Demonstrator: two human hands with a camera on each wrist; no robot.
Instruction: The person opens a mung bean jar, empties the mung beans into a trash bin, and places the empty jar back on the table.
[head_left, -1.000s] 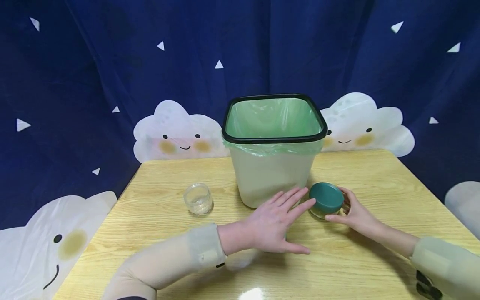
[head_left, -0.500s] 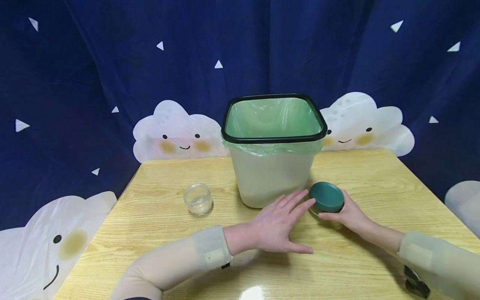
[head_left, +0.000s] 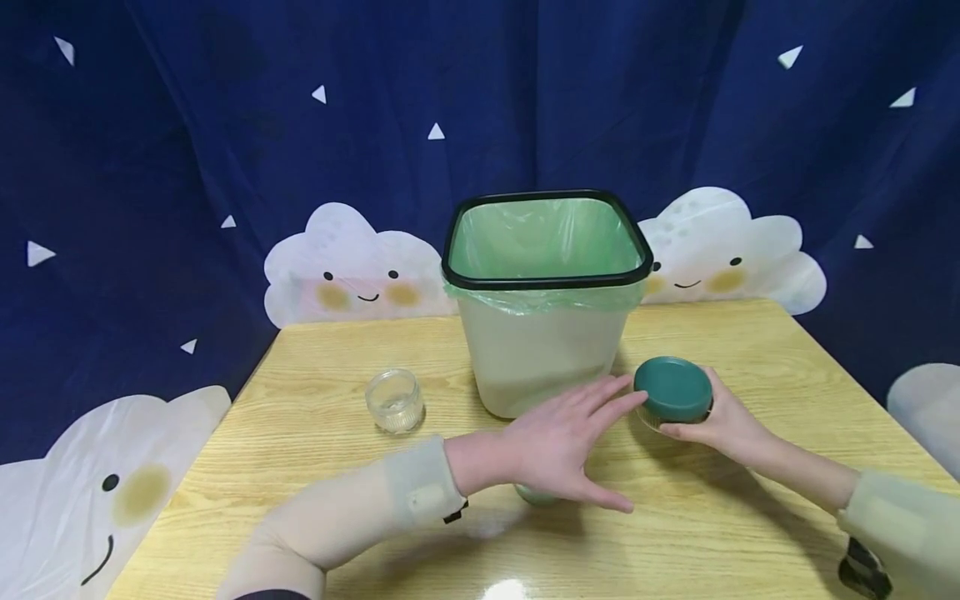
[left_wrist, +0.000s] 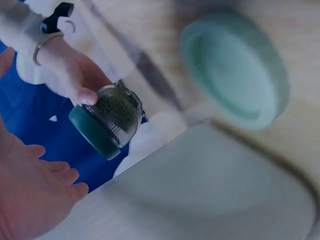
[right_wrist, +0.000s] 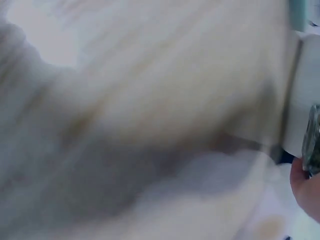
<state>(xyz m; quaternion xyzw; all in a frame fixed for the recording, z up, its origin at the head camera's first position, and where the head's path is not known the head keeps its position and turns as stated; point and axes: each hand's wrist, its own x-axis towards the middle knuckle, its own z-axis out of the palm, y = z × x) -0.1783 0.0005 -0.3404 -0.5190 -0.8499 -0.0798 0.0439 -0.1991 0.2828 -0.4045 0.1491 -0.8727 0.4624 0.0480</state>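
My right hand [head_left: 738,423] grips a ribbed glass jar [left_wrist: 119,114] with a teal lid [head_left: 673,389]; dark contents show through the glass in the left wrist view. The jar seems slightly raised off the table. Fingers spread, my left hand [head_left: 558,439] hovers left of the jar, its fingertips close to the lid and holding nothing. Below this hand lies a pale green lid [left_wrist: 237,70], mostly hidden in the head view. At the right edge of the right wrist view, only part of the jar and right thumb [right_wrist: 301,187] show.
A light-coloured waste bin [head_left: 543,346] with a black rim and green liner stands at the back centre of the wooden table [head_left: 322,358]. Left of it sits a small lidless glass jar [head_left: 395,402]. A dark blue curtain [head_left: 375,100] hangs behind.
The right hand has closed further round the jar, then shifted it rightward and apparently up. My left hand has moved slightly right, and part of the pale green lid now shows beneath it.
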